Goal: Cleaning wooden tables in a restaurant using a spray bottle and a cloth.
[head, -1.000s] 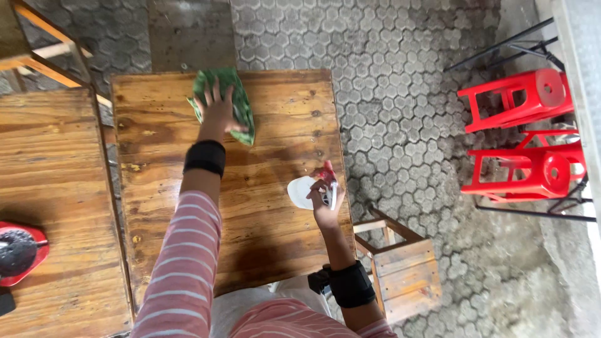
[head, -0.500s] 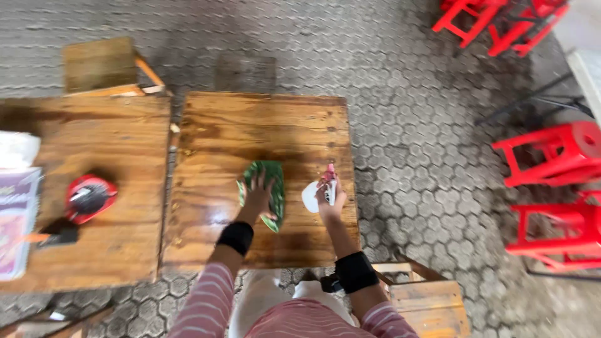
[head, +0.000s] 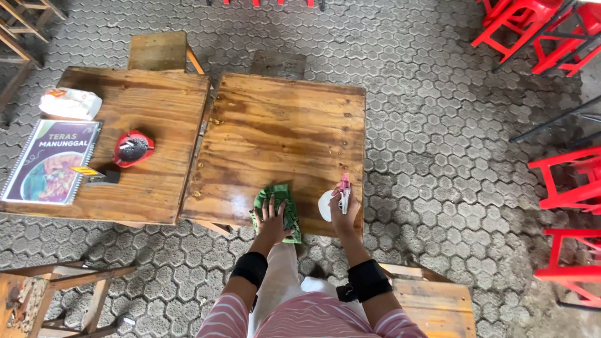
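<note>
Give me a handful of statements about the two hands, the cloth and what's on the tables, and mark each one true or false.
1. The left hand lies flat on a green cloth at the near edge of the wooden table. True.
2. The right hand is empty. False: it grips a white spray bottle with a pink nozzle.
3. A red ashtray sits on the table under the hands. False: it is on the neighbouring table to the left.
4. A spiral-bound menu lies on the left table. True.
5. The stools at the right are blue. False: the stools are red.
</note>
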